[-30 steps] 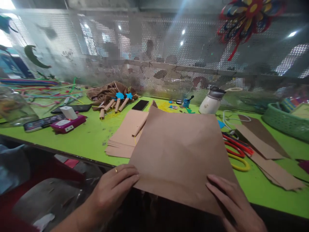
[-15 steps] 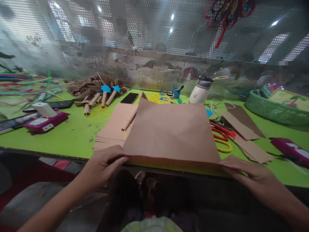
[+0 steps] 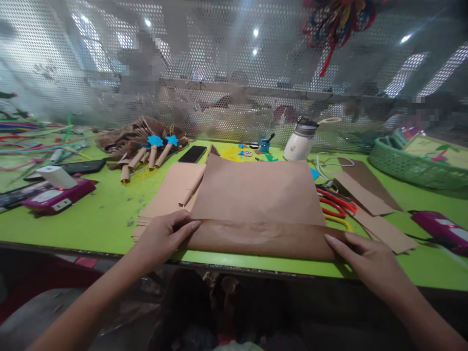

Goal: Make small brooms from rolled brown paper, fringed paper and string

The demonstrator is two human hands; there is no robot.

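Note:
A large sheet of brown paper [image 3: 256, 190] lies near the front edge of the green table, its near edge turned up and over into a wide flap. My left hand [image 3: 170, 236] pinches the flap's left end between thumb and fingers. At the other end my right hand [image 3: 360, 248] grips the flap the same way, thumb on top. Left of the sheet is a stack of brown paper [image 3: 171, 195] with a small rolled paper handle [image 3: 192, 190] on it. Scissors [image 3: 334, 207] with red and yellow handles stick out beside the sheet's right edge.
Finished paper fans [image 3: 155, 141] with blue flowers lie at the back left, near a black phone [image 3: 192, 154]. A white bottle [image 3: 300, 141] stands behind the sheet. Paper strips [image 3: 387, 229] and a green basket [image 3: 409, 170] are at right. Purple power strips [image 3: 58, 195] flank the work.
Both hands have brought the sheet's near edge up and away from me, so it now folds over as a flap. The sheet's near side has moved back from the table edge.

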